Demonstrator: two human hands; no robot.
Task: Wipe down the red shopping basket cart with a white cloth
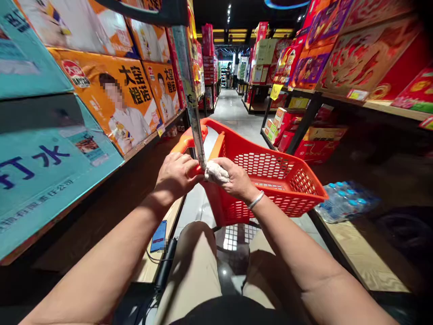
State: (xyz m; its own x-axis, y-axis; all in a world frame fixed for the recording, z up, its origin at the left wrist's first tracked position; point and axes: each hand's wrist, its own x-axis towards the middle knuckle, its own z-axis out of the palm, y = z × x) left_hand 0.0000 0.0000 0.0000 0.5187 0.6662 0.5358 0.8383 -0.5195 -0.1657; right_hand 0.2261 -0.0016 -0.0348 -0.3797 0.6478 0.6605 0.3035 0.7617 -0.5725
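Catalogued by metal pole (192, 99): white cloth (217, 173), bunched, long axis slanting rightward from pole's lower end, pinched in nearer right grip (233, 178); left grip (177, 176) curled just left of pole, hold impossible to tell; red basket (277, 193) to pole's right.

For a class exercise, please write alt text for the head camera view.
A person's right hand holds a crumpled white cloth at the lower visible end of a scuffed grey metal pole; the left hand grips the orange-red handle of a perforated red plastic basket. Printed orange boxes line the left shelf.
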